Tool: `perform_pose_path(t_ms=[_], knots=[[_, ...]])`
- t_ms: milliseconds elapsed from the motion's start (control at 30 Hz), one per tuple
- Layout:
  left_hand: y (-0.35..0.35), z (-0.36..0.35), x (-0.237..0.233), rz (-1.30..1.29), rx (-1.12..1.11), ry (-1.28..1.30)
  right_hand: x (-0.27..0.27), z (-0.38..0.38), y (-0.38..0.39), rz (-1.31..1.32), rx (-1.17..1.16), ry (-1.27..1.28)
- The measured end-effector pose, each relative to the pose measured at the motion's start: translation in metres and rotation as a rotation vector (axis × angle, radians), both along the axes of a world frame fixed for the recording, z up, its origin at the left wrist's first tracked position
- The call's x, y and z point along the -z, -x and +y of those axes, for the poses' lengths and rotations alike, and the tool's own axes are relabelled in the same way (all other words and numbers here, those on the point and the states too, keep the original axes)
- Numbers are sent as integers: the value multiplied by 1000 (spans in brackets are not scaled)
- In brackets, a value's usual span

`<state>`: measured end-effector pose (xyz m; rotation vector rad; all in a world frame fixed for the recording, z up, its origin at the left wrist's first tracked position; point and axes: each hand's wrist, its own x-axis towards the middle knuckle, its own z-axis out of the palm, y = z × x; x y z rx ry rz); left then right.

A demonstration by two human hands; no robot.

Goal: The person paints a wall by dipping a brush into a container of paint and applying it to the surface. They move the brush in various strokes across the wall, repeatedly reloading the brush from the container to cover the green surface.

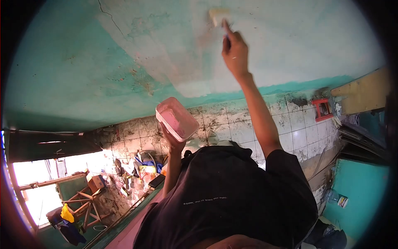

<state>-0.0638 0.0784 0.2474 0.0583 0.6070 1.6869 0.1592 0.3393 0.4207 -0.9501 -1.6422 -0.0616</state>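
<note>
My right hand (237, 56) is raised against the wall and closed around the handle of a paintbrush (216, 16). The pale, yellowish bristles meet the wall, where whitish paint covers much of the green. One finger stretches along the brush toward its head. Lower and to the left, my left hand (175, 141) grips a pink rectangular tub (178, 118) from underneath and the side. The tub is tilted, and pinkish-white paint coats its inside. Most of the fingers under the tub are hidden.
Stained white tiles (240, 124) line the lower wall. A red frame (322, 110) hangs at the right. Cluttered bags and cloths (145, 166) lie at the left, near a wooden frame (87, 203) and a bright opening. A plastic bottle (340, 201) is at the right.
</note>
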Motion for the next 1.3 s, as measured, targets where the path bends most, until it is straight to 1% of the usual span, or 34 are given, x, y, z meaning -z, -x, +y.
perform_pose_path(t_ms=[33, 67, 100, 133, 167, 200, 233, 267, 300, 333, 367, 400, 433, 467, 533, 600, 633, 667, 733, 767, 800, 867, 933, 1000, 1067, 1100, 1133, 1167, 1200, 1233, 1267, 1300], knots=[[-1, 4, 0, 0, 5, -5, 38, 6, 8, -108, 81, 88], [-7, 4, -6, 2, 9, -13, 78, 2, 10, -184, 110, 179], [-11, 4, -17, -11, 20, -35, 122, 3, 9, -250, 90, 222], [-15, 7, -26, -19, 27, -65, 158, -2, 6, -304, 71, 333], [-16, 10, -30, 140, -12, -63, 181, -8, 5, -286, 62, 457], [-15, 11, -33, 149, -16, -69, 205, 1, 0, -277, 56, 450], [-15, 10, -36, 96, -30, -38, 231, 12, -9, -363, 28, 636], [-15, 7, -36, 39, -44, 1, 228, 12, -11, -454, -2, 829], [-12, 5, -27, 42, -16, 8, 223, 17, -16, -399, 8, 816], [-8, 4, -23, 39, -20, 14, 185, 21, -18, -346, 18, 802], [-4, 5, -21, 49, -19, -17, 151, 30, -22, -329, 45, 620], [-3, 6, -18, 58, -20, -43, 114, 43, -28, -397, 55, 510], [-8, 2, -36, 94, -19, -29, 50, 29, -30, -363, 17, 454], [-5, 1, -36, 90, -27, -8, 3, 8, -26, -242, 0, 356], [0, -3, -32, 158, 23, -78, -49, -19, -18, 34, -120, 13], [-3, -3, -48, 176, -1, -43, -81, -60, -13, -6, -259, 239], [-1, -5, -52, 165, 3, -19, -86, -82, -12, -82, -327, 498], [1, -8, -54, 163, -23, 5, -75, -94, -10, -88, -356, 519], [5, -4, -56, 93, -4, -93, -53, -108, -5, -369, -815, 553], [8, -5, -58, 146, 5, -87, -49, -115, -2, -532, -804, 587], [11, -7, -55, 145, -16, -78, -46, -125, 1, -693, -788, 615], [18, -9, -51, 234, 35, 0, -34, -140, 7, -682, -822, 623], [16, -9, -51, 156, 60, 24, -31, -150, 10, -795, -822, 596], [14, -8, -45, 180, 24, 72, -26, -155, 16, -829, -811, 619], [17, -8, -29, 189, 30, 89, -13, -157, 26, -927, -770, 634], [18, -10, -20, 166, 35, 69, -1, -159, 33, -926, -764, 635], [20, -10, -7, 143, 40, 49, 14, -158, 41, -985, -746, 618], [20, -13, 29, 256, 34, 30, 24, -159, 46, -1044, -729, 603], [18, -15, 57, 368, 27, 10, 29, -161, 46, -1043, -725, 608], [11, -14, 22, 683, -56, 155, 32, -161, 47, -970, -759, 640], [14, -15, 20, 683, -58, 155, 33, -161, 49, -896, -795, 668], [22, -15, 17, 474, -4, 88, 27, -161, 47, -895, -797, 663]])
